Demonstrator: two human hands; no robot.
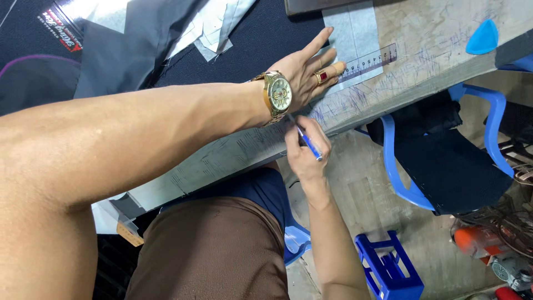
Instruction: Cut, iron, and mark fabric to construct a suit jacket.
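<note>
Scratched and pen-marked, your table [422, 39] runs diagonally across the view, its edge dropping from upper right to lower left. Your left hand [304, 75] lies flat and open on it, fingers spread and pointing up and right, pressing on the near end of a clear ruler [371, 62]. You wear a gold watch [278, 94] on that wrist and a red-stoned ring [322, 76] on one finger. The ruler's long axis follows the table edge, rising toward the upper right, and it lies over a pale grey fabric piece [355, 33]. Your right hand [307, 150] comes up from below the edge, closed around a blue pen [308, 144]; the pen's long axis slants from lower right to upper left, its tip aimed at the table edge just under your left wrist.

Beyond your left hand, dark navy cloth [266, 39] covers the table, with lighter grey cut pieces [214, 28] lying on it. A blue chalk piece [482, 38] sits well apart, near the far right of the table. Below the edge stands a blue plastic chair [444, 161] with dark cloth on its seat, and a small blue stool [388, 269] is on the floor by your right forearm.
</note>
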